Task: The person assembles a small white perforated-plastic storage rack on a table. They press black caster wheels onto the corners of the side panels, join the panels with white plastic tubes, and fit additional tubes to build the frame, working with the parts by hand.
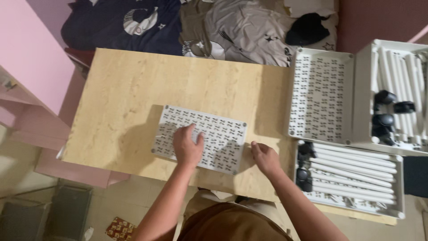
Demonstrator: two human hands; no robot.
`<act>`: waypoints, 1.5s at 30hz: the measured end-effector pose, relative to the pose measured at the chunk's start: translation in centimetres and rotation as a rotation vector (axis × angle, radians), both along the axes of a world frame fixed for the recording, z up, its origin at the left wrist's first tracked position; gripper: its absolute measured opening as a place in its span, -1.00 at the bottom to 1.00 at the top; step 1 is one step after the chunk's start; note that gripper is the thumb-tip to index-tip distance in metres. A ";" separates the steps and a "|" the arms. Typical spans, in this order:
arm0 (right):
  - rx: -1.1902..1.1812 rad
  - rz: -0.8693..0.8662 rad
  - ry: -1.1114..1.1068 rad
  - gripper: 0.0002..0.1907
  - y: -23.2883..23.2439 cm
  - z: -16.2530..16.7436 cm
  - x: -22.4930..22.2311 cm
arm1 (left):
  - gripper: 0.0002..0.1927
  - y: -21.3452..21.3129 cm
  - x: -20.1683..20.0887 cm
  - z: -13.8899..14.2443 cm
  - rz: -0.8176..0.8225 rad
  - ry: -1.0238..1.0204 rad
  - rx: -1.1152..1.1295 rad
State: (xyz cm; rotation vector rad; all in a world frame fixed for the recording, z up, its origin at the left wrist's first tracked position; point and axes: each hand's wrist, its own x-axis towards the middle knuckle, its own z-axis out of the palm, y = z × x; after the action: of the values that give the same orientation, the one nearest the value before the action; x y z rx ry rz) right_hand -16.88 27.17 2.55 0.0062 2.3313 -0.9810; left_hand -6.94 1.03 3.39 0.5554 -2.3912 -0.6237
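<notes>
The flat white perforated plastic panel [199,139], rectangular with a small fastening point at each corner and rows of paired slots, is lying face-down or face-up (cannot tell which) on the pale wood-grain laminate bench [129,89], near its front edge. The left hand [187,146] is pressing flat on the panel, fingers spread, gripping nothing. The right hand [265,157] is resting just beside the panel's right edge, its grip narrow and apparently empty. In judgement, the panel is being positioned; any next move is calling for a steady hold on smooth, light plastic. To the right, a white slotted tray [319,93] and another tray [397,183] of smooth white tubes [352,172] and black castor wheels [391,107] are waiting.
</notes>
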 end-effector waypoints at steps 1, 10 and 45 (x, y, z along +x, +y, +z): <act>-0.098 -0.070 -0.032 -0.38 -0.9 -0.5 -0.4 | -0.54 -2.2 0.3 -0.1 0.058 -0.055 -0.015; -0.180 -0.337 -0.048 -0.33 -5.6 -2.8 -2.8 | -0.28 -15.1 -1.0 -1.6 0.148 -0.556 0.439; -0.464 -0.351 0.242 -0.16 -6.8 -2.5 6.4 | -0.21 -13.7 5.2 -3.7 -0.332 -0.231 0.527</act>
State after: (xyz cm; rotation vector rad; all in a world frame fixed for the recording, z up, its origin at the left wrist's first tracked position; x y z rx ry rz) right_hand -10.48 20.39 0.07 0.1203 2.3013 -1.7673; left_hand -1.78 -12.64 -0.28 0.4614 -2.5559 -1.4287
